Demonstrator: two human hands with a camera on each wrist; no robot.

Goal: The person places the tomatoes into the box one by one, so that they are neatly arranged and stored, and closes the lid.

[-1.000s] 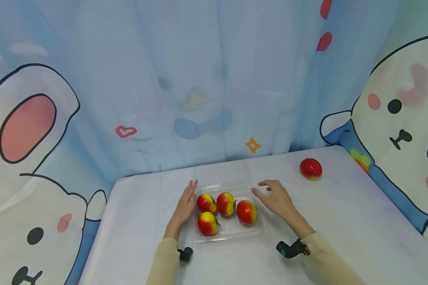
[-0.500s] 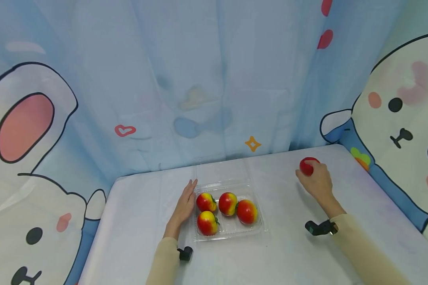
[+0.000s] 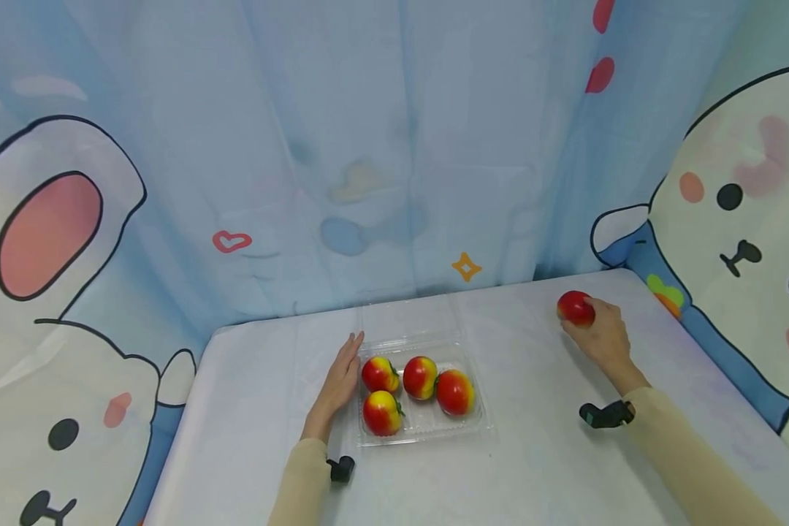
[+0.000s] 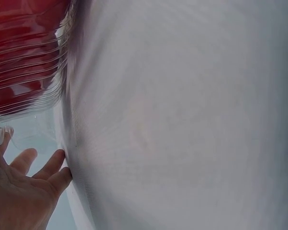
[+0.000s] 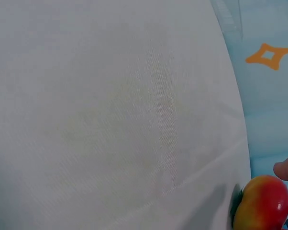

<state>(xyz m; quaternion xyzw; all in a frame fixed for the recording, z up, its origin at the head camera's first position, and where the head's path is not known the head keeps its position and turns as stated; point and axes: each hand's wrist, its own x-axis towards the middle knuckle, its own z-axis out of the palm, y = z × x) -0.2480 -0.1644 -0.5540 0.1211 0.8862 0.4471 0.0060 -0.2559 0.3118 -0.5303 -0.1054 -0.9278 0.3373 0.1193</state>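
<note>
A clear plastic box (image 3: 427,437) lies on the table with several red-and-yellow fruits (image 3: 383,413) in it. My left hand (image 3: 337,380) rests along its left side, fingers extended; the left wrist view shows these fingers (image 4: 49,165) beside the ridged wall. Far to the right, my right hand (image 3: 601,337) holds a single red-and-yellow fruit (image 3: 573,308), mango-like in shape, thumb and fingers around its near side. In the right wrist view this fruit (image 5: 262,203) sits at the lower right corner, with a fingertip (image 5: 286,167) just above it; the other fingers are mostly cut off.
The box's clear lid (image 3: 408,318) lies folded back toward the blue curtain (image 3: 394,146) behind the table. A white cloth (image 3: 250,409) covers the tabletop. Printed cartoon bears flank it on both sides. Each wrist carries a small black camera (image 3: 605,415).
My right hand has gone from beside the box to the far-right fruit and taken hold of it, shifting it slightly right. One fruit in the box rolled slightly right. My left hand stays put.
</note>
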